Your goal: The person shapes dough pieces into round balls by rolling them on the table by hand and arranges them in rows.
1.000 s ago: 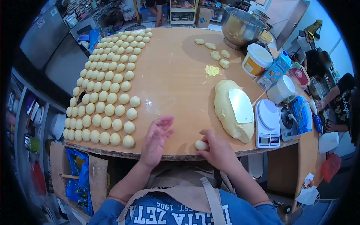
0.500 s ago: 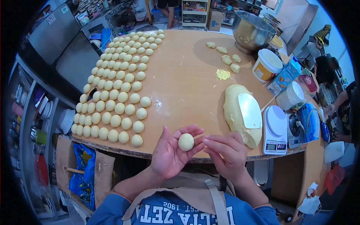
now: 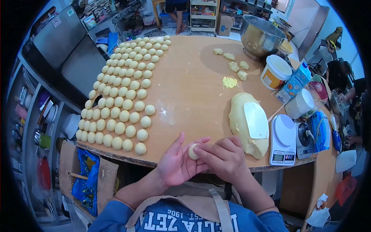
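Palm up at the front edge of the table, my left hand (image 3: 177, 164) cradles a small, smooth, pale yellow dough ball (image 3: 193, 152) against its fingers. The thumb of that hand stands away from the ball. My right hand (image 3: 224, 156) has its thumb and fingertips pressed on the ball from the right, covering part of it. To the right of my hands sits a large mound of dough (image 3: 239, 116) with a white dough scraper (image 3: 255, 120) lying on it. Many rows of dough balls (image 3: 124, 115) line the table's left side.
A white kitchen scale (image 3: 283, 135) stands right of the mound. Several dough scraps (image 3: 234, 66) and a yellow smear (image 3: 229, 82) lie farther back. A steel mixing bowl (image 3: 261, 36) and a white-lidded tub (image 3: 276, 71) stand at the back right. Another person's arm shows at far right.
My right hand has moved left onto the dough ball, its fingertips now touching it. Before, it was beside my left fingers while the ball sat uncovered in my left hand.
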The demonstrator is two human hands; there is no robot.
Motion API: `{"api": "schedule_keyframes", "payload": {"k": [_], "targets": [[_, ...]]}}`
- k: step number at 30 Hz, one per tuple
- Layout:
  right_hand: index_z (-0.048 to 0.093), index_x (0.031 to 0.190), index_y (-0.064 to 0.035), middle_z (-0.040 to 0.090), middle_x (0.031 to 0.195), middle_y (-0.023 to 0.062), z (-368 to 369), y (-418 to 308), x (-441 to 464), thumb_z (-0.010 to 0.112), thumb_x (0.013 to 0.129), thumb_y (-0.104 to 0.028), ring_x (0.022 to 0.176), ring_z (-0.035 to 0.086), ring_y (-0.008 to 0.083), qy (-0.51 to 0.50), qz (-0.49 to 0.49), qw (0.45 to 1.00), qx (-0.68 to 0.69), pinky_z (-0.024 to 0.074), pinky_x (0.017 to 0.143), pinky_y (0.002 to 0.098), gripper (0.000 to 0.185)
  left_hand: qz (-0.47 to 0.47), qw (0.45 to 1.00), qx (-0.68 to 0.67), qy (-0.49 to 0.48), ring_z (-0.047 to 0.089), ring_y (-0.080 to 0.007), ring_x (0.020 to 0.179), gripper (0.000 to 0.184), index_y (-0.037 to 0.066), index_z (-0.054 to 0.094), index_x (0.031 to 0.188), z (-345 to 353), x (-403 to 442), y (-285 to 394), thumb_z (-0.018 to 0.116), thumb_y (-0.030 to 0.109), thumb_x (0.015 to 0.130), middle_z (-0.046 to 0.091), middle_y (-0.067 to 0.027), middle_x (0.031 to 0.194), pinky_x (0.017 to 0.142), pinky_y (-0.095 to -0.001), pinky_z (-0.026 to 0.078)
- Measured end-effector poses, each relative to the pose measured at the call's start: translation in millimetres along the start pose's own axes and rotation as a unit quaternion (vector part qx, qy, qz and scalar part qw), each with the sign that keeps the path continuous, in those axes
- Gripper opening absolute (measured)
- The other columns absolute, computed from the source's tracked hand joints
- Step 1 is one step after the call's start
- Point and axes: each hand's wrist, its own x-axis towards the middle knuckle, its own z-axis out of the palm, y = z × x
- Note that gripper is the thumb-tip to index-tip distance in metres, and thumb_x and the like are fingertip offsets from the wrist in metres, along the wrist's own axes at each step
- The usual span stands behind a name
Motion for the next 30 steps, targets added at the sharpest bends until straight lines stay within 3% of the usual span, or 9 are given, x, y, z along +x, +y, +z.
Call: {"api": "schedule_keyframes", "payload": {"k": [7,10,13,16,19,22,30], "targets": [[0.072,0.097,-0.0133,0.069,0.093,-0.0033,-4,7,-6,0.067,0.067,-0.019,0.068,0.054,0.0125,0.051,0.005,0.999,-0.017,0.0363,0.063,0.0291,0.030,0.078,0.980,0.161,0.083,0.047,-0.0252,0.128,0.066,0.004,0.027,0.146,34,6,-10,0.024,0.052,0.101,0.035,-0.0181,0.147,0.108,-0.0403,0.038],[0.072,0.091,-0.0146,0.068,0.087,-0.0053,-9,7,-7,0.071,0.064,-0.017,0.066,0.052,0.0136,0.076,0.039,0.996,0.007,0.0357,0.062,0.0297,0.026,0.090,0.958,0.242,0.123,0.045,-0.0248,0.129,0.058,0.004,0.026,0.146,41,10,-11,0.027,0.043,0.103,0.031,-0.0178,0.149,0.108,-0.0395,0.038],[0.071,0.082,-0.0151,0.067,0.081,-0.0064,-8,4,1,0.074,0.062,-0.014,0.064,0.051,0.0137,0.121,0.111,0.985,0.052,0.0352,0.063,0.0303,0.021,0.098,0.938,0.318,0.096,0.044,-0.0246,0.130,0.053,0.002,0.027,0.145,40,9,-8,0.031,0.034,0.103,0.031,-0.0172,0.150,0.107,-0.0384,0.039],[0.070,0.080,-0.0148,0.066,0.080,-0.0062,-6,10,-3,0.074,0.062,-0.011,0.062,0.051,0.0141,0.054,0.080,0.992,0.084,0.0361,0.065,0.0305,0.019,0.084,0.943,0.313,0.072,0.043,-0.0223,0.130,0.049,-0.001,0.028,0.144,33,8,-3,0.037,0.025,0.103,0.036,-0.0142,0.146,0.110,-0.0384,0.036],[0.070,0.081,-0.0140,0.066,0.081,-0.0053,-10,11,-7,0.072,0.065,-0.009,0.065,0.054,0.0142,0.033,0.075,0.996,0.041,0.0377,0.067,0.0308,0.017,0.120,0.945,0.272,0.134,0.048,-0.0209,0.125,0.047,-0.001,0.030,0.143,37,16,-10,0.040,0.021,0.102,0.043,-0.0139,0.140,0.108,-0.0383,0.039],[0.070,0.083,-0.0134,0.067,0.081,-0.0046,-5,17,-8,0.069,0.068,-0.008,0.068,0.057,0.0137,0.048,0.063,0.997,0.006,0.0388,0.068,0.0305,0.016,0.014,0.984,0.130,0.124,0.052,-0.0203,0.120,0.044,0.000,0.034,0.140,4,13,1,0.042,0.022,0.102,0.049,-0.0131,0.134,0.106,-0.0372,0.043],[0.071,0.087,-0.0129,0.067,0.081,-0.0027,6,21,-16,0.071,0.067,-0.007,0.068,0.056,0.0152,0.081,0.076,0.994,0.024,0.0383,0.067,0.0326,0.021,0.136,0.925,0.301,0.185,0.055,-0.0208,0.118,0.035,0.002,0.044,0.132,10,17,-11,0.049,0.014,0.099,0.050,-0.0136,0.134,0.104,-0.0372,0.045]]}}
